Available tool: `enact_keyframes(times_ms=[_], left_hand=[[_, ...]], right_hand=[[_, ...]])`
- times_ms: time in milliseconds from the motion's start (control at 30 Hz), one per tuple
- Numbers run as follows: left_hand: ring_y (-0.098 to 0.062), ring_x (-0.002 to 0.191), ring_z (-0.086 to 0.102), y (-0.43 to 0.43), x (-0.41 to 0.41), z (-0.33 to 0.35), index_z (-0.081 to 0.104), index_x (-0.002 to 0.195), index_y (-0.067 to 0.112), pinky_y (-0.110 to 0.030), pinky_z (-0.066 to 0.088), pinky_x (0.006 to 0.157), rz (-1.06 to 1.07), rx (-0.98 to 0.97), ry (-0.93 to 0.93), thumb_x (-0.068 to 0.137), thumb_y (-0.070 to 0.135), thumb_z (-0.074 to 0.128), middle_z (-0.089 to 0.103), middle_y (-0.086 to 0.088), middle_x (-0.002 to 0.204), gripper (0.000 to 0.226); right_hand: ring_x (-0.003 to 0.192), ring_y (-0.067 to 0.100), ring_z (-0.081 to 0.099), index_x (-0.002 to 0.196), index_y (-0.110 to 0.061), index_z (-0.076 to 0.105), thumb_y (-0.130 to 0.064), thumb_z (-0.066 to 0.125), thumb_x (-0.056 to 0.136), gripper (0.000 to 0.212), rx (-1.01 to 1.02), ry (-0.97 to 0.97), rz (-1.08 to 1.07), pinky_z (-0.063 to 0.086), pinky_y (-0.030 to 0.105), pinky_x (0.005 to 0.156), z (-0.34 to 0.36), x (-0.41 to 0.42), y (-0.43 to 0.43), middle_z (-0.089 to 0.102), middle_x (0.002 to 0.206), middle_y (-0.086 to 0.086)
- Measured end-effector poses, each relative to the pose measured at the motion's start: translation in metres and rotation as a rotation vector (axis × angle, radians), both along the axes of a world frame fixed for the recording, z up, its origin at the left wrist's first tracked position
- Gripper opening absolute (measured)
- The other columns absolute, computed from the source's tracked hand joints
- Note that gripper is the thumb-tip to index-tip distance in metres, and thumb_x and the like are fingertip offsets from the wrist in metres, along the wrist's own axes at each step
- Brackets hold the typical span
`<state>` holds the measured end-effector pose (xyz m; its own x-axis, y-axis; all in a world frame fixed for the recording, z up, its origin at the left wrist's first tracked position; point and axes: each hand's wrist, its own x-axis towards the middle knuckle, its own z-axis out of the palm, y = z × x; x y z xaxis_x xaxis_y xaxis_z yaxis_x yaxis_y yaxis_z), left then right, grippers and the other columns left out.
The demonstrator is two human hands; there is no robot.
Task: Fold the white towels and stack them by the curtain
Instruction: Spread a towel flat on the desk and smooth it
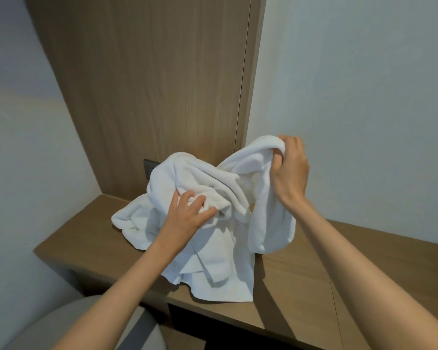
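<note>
Left hand [187, 213] and right hand [290, 170] clutch crumpled white towels [208, 178] on wooden desk [301, 286].

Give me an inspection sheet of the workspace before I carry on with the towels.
Surface: wooden desk, with the towels heaped on it.
Job's things: white towels, unfolded, in one crumpled heap; one end is lifted off it. No folded stack seen.
Clutter: nothing seen.
Grips: left hand grips a bunch of the heap; right hand holds the lifted end up.
Cables: nothing seen; a dark wall plate shows behind the heap.
Surroundings: wood panel and pale walls behind, grey seat at lower left; curtain not in view.
</note>
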<state>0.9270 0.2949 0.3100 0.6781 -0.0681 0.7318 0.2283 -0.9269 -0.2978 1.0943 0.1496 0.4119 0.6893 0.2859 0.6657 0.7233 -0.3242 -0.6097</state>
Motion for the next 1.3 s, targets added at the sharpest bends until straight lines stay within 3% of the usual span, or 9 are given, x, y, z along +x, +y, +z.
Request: enact_keyframes(times_ms=[133, 300, 433, 567, 700, 867, 1033, 1133, 1300], left_hand=[[-0.038, 0.074, 0.061, -0.001, -0.018, 0.014, 0.064, 0.096, 0.012, -0.04, 0.051, 0.063, 0.121, -0.156, -0.029, 0.057, -0.006, 0.083, 0.062, -0.02, 0.085, 0.047], [-0.04, 0.107, 0.049, 0.009, -0.021, 0.037, 0.061, 0.115, 0.013, -0.047, 0.043, 0.088, 0.355, -0.339, 0.098, 0.071, -0.006, 0.071, 0.052, -0.021, 0.117, 0.048], [-0.034, 0.144, 0.007, 0.013, -0.009, 0.032, 0.035, 0.14, 0.025, -0.058, 0.008, 0.114, 0.671, -0.432, 0.484, 0.092, 0.018, 0.058, 0.006, -0.013, 0.157, 0.054], [-0.04, 0.144, -0.013, 0.005, -0.002, 0.001, -0.004, 0.151, 0.008, -0.063, 0.007, 0.112, 0.707, -0.665, 0.756, 0.096, 0.028, 0.05, -0.026, -0.014, 0.155, 0.079], [-0.043, 0.144, -0.004, -0.002, -0.01, -0.029, -0.007, 0.148, -0.004, -0.056, 0.012, 0.115, 0.511, -0.745, 0.571, 0.091, 0.051, 0.052, -0.034, -0.02, 0.15, 0.099], [-0.032, 0.146, -0.002, -0.015, -0.005, -0.046, 0.0, 0.148, -0.004, -0.045, 0.024, 0.115, 0.255, -0.96, 0.209, 0.081, 0.041, 0.071, -0.023, -0.013, 0.156, 0.108], [-0.041, 0.144, -0.01, -0.009, 0.01, -0.06, 0.01, 0.15, 0.036, -0.062, 0.023, 0.111, 0.255, -0.746, 0.341, 0.083, 0.06, 0.057, -0.022, -0.005, 0.157, 0.084], [-0.047, 0.14, -0.018, -0.004, 0.019, -0.067, -0.014, 0.14, 0.054, -0.068, 0.023, 0.107, 0.347, -0.601, 0.471, 0.092, 0.058, 0.042, -0.026, -0.001, 0.156, 0.074], [-0.044, 0.143, -0.011, 0.009, 0.029, -0.068, -0.003, 0.144, 0.054, -0.069, 0.018, 0.107, 0.446, -0.637, 0.481, 0.102, 0.043, 0.023, -0.014, -0.001, 0.16, 0.05]], right_hand=[[0.075, 0.006, 0.04, 0.106, -0.006, 0.057, -0.006, 0.04, 0.093, 0.022, 0.16, -0.019, -0.051, 0.027, 0.019, 0.066, 0.003, -0.009, -0.016, 0.054, 0.105, 0.01], [0.083, 0.009, 0.043, 0.105, -0.006, 0.053, -0.007, 0.037, 0.092, 0.02, 0.229, 0.057, -0.114, 0.025, 0.017, 0.068, -0.006, -0.016, -0.031, 0.051, 0.105, 0.008], [0.099, 0.031, 0.051, 0.109, -0.008, 0.049, -0.012, 0.035, 0.097, 0.019, -0.112, 0.276, -0.139, 0.028, 0.029, 0.072, -0.042, -0.014, -0.038, 0.05, 0.115, 0.013], [0.11, 0.041, 0.049, 0.126, -0.006, 0.04, 0.002, 0.04, 0.091, 0.036, -0.49, 0.45, -0.175, 0.04, 0.042, 0.086, -0.09, -0.006, -0.052, 0.042, 0.129, 0.02], [0.125, 0.041, 0.041, 0.145, -0.02, 0.025, 0.005, 0.04, 0.09, 0.062, -0.695, 0.467, 0.025, 0.038, 0.049, 0.102, -0.124, -0.002, -0.056, 0.033, 0.144, 0.018], [0.142, 0.029, 0.022, 0.152, -0.023, 0.015, -0.027, 0.064, 0.087, 0.082, -0.916, 0.392, 0.329, 0.027, 0.049, 0.112, -0.142, -0.006, -0.019, 0.021, 0.157, 0.003], [0.144, 0.031, 0.014, 0.152, -0.026, 0.002, -0.044, 0.068, 0.08, 0.1, -1.07, 0.454, 0.301, 0.008, 0.058, 0.113, -0.167, -0.01, 0.017, 0.021, 0.156, 0.003], [0.131, 0.032, 0.038, 0.148, -0.019, 0.014, -0.04, 0.056, 0.088, 0.076, -1.163, 0.332, 0.205, 0.016, 0.056, 0.112, -0.182, -0.008, 0.019, 0.042, 0.139, 0.011], [0.099, 0.033, 0.055, 0.13, -0.012, 0.035, -0.027, 0.034, 0.101, 0.032, -1.021, 0.175, 0.273, 0.047, 0.043, 0.082, -0.167, -0.004, -0.004, 0.048, 0.123, 0.013]])
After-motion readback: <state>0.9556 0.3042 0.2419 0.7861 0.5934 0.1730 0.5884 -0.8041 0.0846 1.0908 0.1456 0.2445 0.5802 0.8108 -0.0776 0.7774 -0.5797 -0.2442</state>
